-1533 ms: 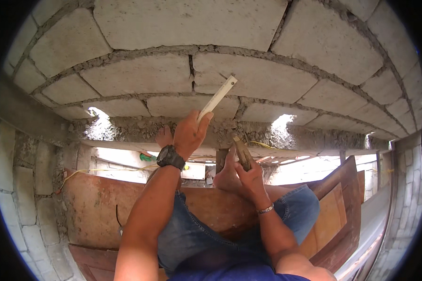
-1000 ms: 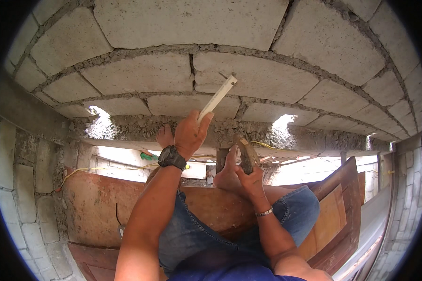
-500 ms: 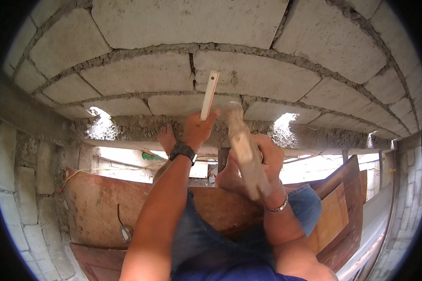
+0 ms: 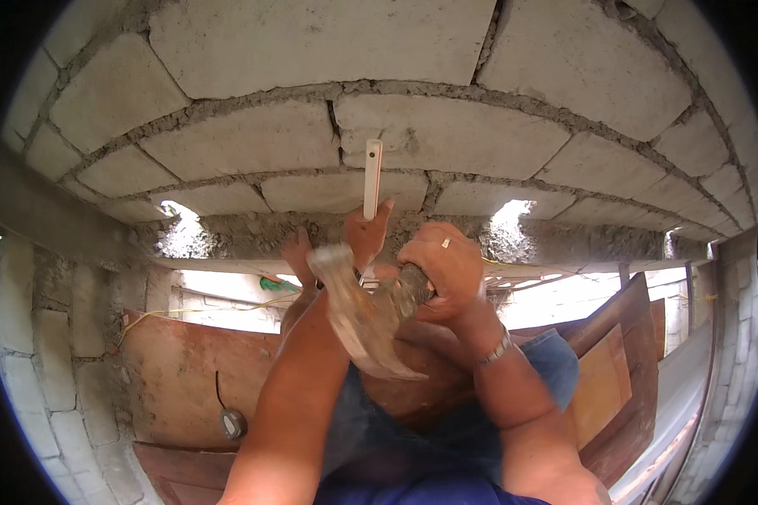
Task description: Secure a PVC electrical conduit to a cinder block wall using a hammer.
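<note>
Grey block wall [image 4: 413, 135] behind white pipe [image 4: 372, 178], blurred hammer [image 4: 358, 311].

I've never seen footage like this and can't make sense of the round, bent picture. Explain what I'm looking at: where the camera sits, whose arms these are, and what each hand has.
There is no machine here. A person wears a wide fisheye camera on the head, so the picture is round and straight lines curve near its rim. The two forearms coming up from the lower edge are that person's own.

Ahead is a wall of grey concrete blocks with rough mortar joints. Below it lie reddish-brown wooden boards, and the blue cloth looks like the person's trousers.

The left hand holds a thin white rod, perhaps a chisel or pipe, upright against the wall. The right hand grips the handle of a hammer; its head is blurred, which suggests a swing. That wrist wears a metal bracelet.
</note>
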Action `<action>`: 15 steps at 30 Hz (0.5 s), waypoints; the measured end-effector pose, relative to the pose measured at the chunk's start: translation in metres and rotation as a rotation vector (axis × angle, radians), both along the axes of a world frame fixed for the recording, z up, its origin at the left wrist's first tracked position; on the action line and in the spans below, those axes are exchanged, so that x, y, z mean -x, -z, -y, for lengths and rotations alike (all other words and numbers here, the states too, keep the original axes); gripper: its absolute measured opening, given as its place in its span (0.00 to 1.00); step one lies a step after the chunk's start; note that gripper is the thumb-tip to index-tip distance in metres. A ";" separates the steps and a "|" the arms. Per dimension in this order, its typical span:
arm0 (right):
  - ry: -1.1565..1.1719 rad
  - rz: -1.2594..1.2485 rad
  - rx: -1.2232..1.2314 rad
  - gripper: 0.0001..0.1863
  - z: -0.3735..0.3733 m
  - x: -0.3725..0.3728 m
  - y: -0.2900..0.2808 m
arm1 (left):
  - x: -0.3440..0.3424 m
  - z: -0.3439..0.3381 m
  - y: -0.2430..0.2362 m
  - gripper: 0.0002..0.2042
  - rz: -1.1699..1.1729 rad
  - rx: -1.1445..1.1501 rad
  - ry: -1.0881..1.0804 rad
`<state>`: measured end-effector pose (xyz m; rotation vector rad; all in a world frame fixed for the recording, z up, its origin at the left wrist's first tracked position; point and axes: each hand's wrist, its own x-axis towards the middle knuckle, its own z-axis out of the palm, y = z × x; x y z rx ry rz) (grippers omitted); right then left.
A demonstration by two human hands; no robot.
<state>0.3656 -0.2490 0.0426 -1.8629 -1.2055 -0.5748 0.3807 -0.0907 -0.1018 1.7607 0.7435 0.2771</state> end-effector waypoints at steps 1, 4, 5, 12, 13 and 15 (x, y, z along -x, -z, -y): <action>-0.122 0.063 -0.004 0.18 0.003 -0.009 0.004 | 0.003 0.002 -0.013 0.16 0.087 0.157 0.127; 0.218 -0.215 0.165 0.17 -0.005 -0.030 0.038 | 0.005 -0.003 0.002 0.16 0.152 0.025 0.123; 0.433 -0.437 0.314 0.16 -0.006 -0.032 0.037 | 0.002 -0.003 0.012 0.16 0.218 0.049 0.048; -0.092 0.006 -0.157 0.11 -0.002 0.000 -0.004 | 0.009 -0.023 0.016 0.15 0.077 -0.300 0.225; -0.075 0.005 -0.151 0.11 -0.002 -0.018 0.012 | 0.006 -0.013 0.009 0.15 0.078 -0.293 0.241; 0.349 -0.555 0.291 0.12 -0.005 -0.043 0.032 | 0.011 0.008 -0.026 0.18 0.077 0.084 0.135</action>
